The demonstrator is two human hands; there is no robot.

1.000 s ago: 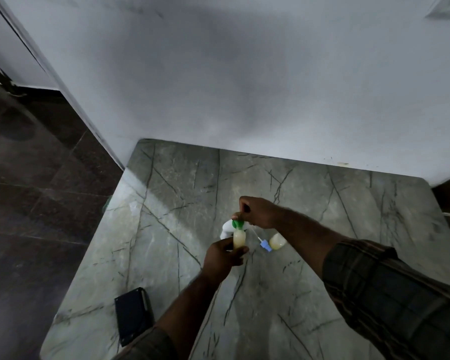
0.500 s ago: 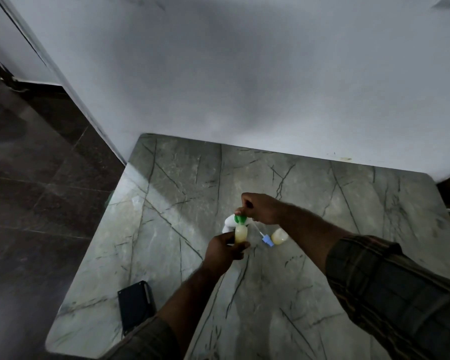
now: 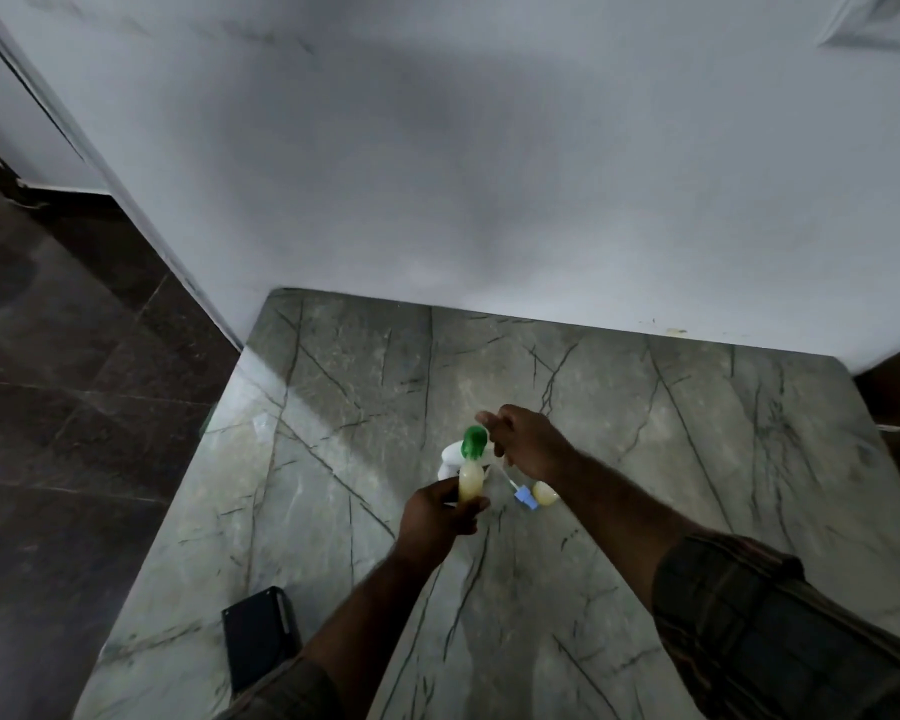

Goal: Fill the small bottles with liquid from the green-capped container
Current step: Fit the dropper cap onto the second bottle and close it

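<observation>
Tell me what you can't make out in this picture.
All in the head view:
1. White container: mostly hidden behind the green cap and the bottle held in the left hand.
2. Right hand: fingers blurred; whether they pinch anything is unclear.
3. Second bottle: too small, partly behind the right forearm; capped or not, unclear.
4. Black box: dark, partly behind the left sleeve.

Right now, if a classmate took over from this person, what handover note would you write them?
Left hand grips a small bottle of yellowish liquid, upright.
Right hand: fingers curled beside the green cap; whether they hold anything is unclear.
White container sits behind the held bottle, its cap at the bottle's mouth.
Second small bottle, also holding liquid, is on the marble table beside a blue-tipped stick.
Done: both bottles hold liquid. Left: probably finish filling the held one.
</observation>
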